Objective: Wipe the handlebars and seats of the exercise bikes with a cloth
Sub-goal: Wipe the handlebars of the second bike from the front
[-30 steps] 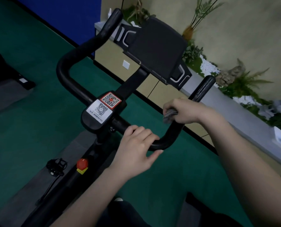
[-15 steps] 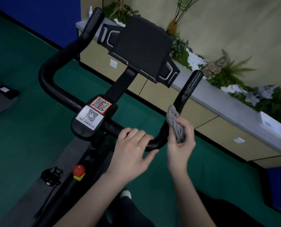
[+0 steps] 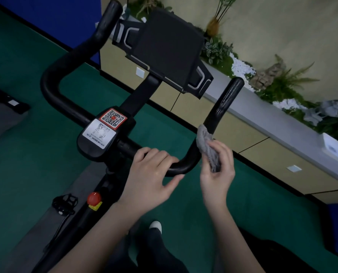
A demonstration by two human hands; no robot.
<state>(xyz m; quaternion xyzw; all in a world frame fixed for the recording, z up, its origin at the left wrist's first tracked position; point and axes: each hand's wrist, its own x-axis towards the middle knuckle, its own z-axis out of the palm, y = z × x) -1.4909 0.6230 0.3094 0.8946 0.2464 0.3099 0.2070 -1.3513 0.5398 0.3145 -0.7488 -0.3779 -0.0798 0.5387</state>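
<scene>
Head view: the left hand (image 3: 150, 174) curls over the handlebar (image 3: 185, 166) bend, steadying it. The right hand (image 3: 217, 170) pinches the cloth (image 3: 207, 146) against the right horn (glistening above). Left horn and seat look still undone.

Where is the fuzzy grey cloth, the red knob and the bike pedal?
Fuzzy grey cloth (image 3: 207, 146), head view, its middle folds.
Round red knob (image 3: 94, 198), head view, its top.
Black bike pedal (image 3: 65, 201), head view, its frame.
</scene>
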